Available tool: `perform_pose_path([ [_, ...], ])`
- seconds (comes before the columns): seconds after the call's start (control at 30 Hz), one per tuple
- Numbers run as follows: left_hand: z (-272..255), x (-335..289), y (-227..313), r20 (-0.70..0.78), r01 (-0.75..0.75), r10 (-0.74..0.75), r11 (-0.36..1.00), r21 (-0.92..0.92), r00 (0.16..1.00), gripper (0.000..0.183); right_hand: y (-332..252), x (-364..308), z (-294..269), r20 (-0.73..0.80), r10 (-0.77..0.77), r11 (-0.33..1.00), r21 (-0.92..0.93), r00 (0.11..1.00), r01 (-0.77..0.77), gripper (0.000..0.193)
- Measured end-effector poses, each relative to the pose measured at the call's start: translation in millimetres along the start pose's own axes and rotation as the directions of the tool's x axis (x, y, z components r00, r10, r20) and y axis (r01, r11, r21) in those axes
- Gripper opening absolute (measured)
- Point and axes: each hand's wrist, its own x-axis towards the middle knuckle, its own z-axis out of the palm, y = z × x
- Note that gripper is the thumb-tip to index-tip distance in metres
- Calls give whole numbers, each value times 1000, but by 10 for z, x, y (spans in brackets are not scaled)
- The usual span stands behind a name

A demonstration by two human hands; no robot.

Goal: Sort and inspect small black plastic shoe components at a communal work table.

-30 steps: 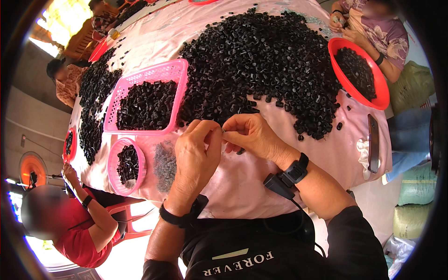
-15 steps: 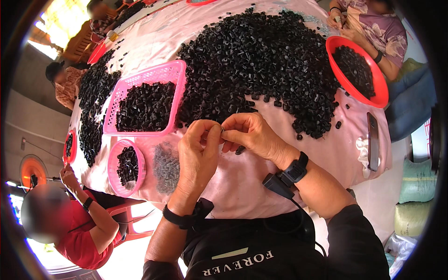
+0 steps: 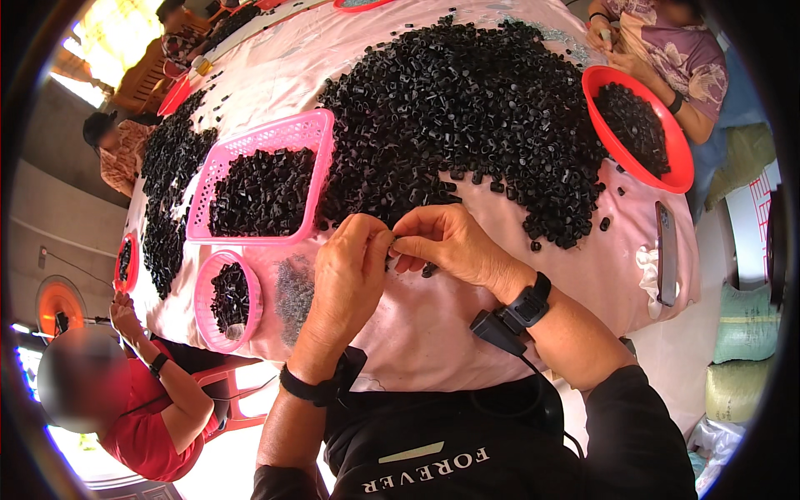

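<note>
A small black plastic piece (image 3: 392,242) sits pinched between both hands, left hand (image 3: 348,271) and right hand (image 3: 450,244) meeting fingertip to fingertip above the pink-covered table (image 3: 467,333), just below the black heap (image 3: 467,108) and beside the pink basket (image 3: 265,179).

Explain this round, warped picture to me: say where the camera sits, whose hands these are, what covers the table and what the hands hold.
The camera is worn on a person's head and looks down, and its wide lens bends the edges. The two forearms rising from the lower edge belong to that person: the left hand and right hand meet fingertip to fingertip, pinching something small and dark that is too tiny to identify. Before them lies a table with a pink cloth bearing a big heap of small black parts. A pink rectangular basket, a small round pink basket and a red bowl hold more of them. A patch of fine grey bits lies by the left hand. Other people sit around the table.
</note>
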Motion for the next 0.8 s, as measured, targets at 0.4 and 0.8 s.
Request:
perform_pose_path([
  [0.4,-11,37,-17,-43,-141,144,987,75,989,4,-91,-34,26,-61,3,1000,-30,998,-5,14],
  [0.8,-313,187,-8,-154,-79,93,992,95,984,20,-58,-36,47,-93,8,996,-83,996,-16,14],
])
